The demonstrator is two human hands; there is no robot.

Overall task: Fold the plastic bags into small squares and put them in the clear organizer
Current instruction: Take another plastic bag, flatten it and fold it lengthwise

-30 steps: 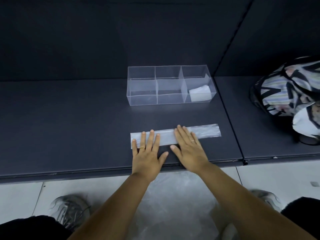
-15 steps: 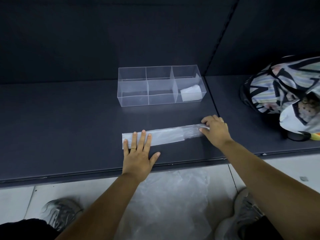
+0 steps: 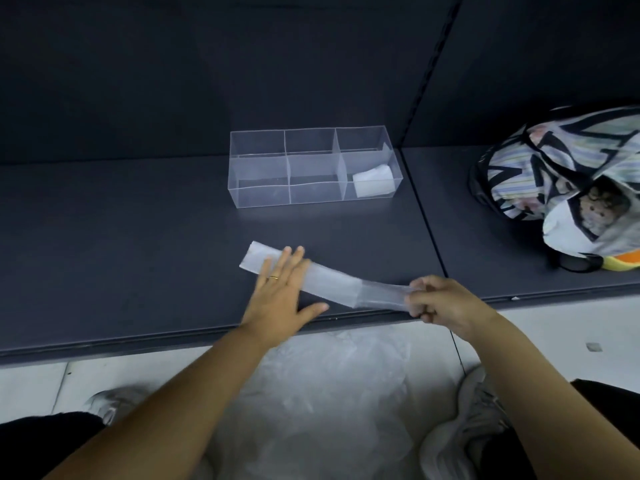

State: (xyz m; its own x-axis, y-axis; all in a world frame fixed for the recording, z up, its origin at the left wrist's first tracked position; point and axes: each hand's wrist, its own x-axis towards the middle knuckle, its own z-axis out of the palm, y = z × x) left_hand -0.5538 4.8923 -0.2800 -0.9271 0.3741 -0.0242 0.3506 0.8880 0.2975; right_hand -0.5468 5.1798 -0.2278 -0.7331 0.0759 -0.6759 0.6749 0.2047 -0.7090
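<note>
The left hand (image 3: 282,299) covers part of the plastic bag (image 3: 332,284), and the right hand (image 3: 440,299) hides its right end. The striped cloth bag (image 3: 554,168) is cut off at the right edge. The plastic bag is a long, thin, milky strip in the middle of the frame, on the flat dark shelf (image 3: 138,254). The left hand presses it with straight fingers. The right hand's curled fingers pinch its see-through end. Above is the clear organizer (image 3: 263,199), with a white folded square (image 3: 373,181) in its lower right part.
</note>
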